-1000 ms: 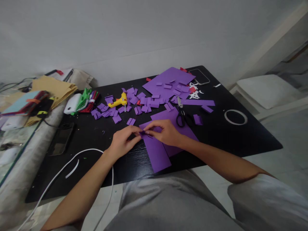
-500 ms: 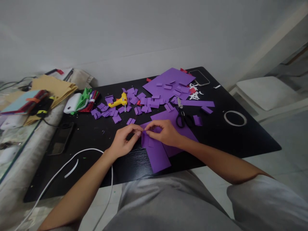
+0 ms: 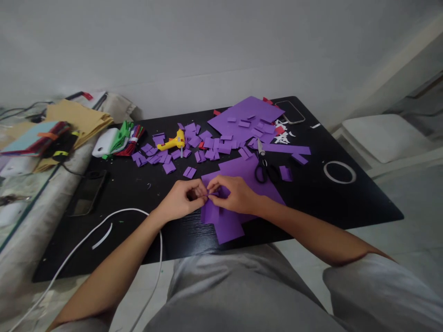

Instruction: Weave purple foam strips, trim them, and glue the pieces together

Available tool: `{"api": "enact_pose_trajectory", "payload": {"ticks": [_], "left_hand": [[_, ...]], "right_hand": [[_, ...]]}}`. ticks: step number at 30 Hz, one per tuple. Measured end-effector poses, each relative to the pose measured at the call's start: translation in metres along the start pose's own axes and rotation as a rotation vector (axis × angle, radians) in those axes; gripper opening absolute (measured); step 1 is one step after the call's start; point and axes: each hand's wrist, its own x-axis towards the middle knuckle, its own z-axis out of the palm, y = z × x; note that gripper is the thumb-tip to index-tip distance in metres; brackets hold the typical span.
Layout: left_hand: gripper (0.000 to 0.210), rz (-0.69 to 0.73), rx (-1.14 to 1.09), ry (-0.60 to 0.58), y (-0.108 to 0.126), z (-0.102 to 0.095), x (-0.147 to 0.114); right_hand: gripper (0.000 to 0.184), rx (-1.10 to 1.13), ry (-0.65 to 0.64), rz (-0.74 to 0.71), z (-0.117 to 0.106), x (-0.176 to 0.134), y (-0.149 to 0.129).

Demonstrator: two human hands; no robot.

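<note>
My left hand (image 3: 182, 199) and my right hand (image 3: 238, 194) meet at the front of the table. Their thumbs and fingertips pinch a piece of purple paper (image 3: 212, 194) between them, and its fold is partly hidden by the fingers. Below the fingertips lies a purple paper flap (image 3: 210, 213); whether it belongs to the pinched piece I cannot tell. A purple strip (image 3: 229, 230) and a larger purple sheet (image 3: 258, 184) lie under my hands. Black-handled scissors (image 3: 263, 167) rest on that sheet, just beyond my right hand.
Many small folded purple pieces (image 3: 169, 167) lie around a yellow glue gun (image 3: 173, 141). Behind are another purple sheet (image 3: 249, 109) and white scraps (image 3: 283, 137). A tape ring (image 3: 339, 172) is at right; a phone (image 3: 88, 193) and white cable (image 3: 104, 226) are at left.
My fingertips have shifted slightly down, and the pinched paper now shows edge-on between them. The purple flap below has moved a little nearer to me. The view has shifted slightly.
</note>
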Motion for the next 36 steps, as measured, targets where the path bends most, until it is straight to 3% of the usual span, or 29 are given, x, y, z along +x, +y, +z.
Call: {"api": "enact_pose_trajectory", "payload": {"ticks": [12, 15, 21, 27, 31, 36], "left_hand": [[0.008, 0.055, 0.132, -0.011, 0.005, 0.002, 0.0], [0.01, 0.04, 0.113, -0.036, 0.004, 0.002, 0.001], [0.014, 0.02, 0.068, -0.047, -0.001, 0.0, 0.002], [0.015, 0.027, 0.09, -0.059, -0.005, -0.002, 0.001], [0.008, 0.035, 0.068, -0.028, -0.004, -0.001, 0.003], [0.012, 0.035, 0.011, 0.0, -0.004, 0.001, 0.004]], "right_hand": [[0.022, 0.04, 0.015, -0.003, 0.0, 0.002, 0.0], [0.02, -0.016, 0.006, -0.098, -0.004, 0.002, 0.0], [0.049, -0.106, -0.153, -0.294, -0.014, 0.001, -0.002], [0.037, -0.147, -0.259, -0.264, -0.013, -0.001, 0.005], [0.039, -0.128, -0.295, -0.187, -0.015, -0.001, 0.006], [0.034, -0.138, -0.27, -0.152, -0.015, -0.001, 0.005]]}}
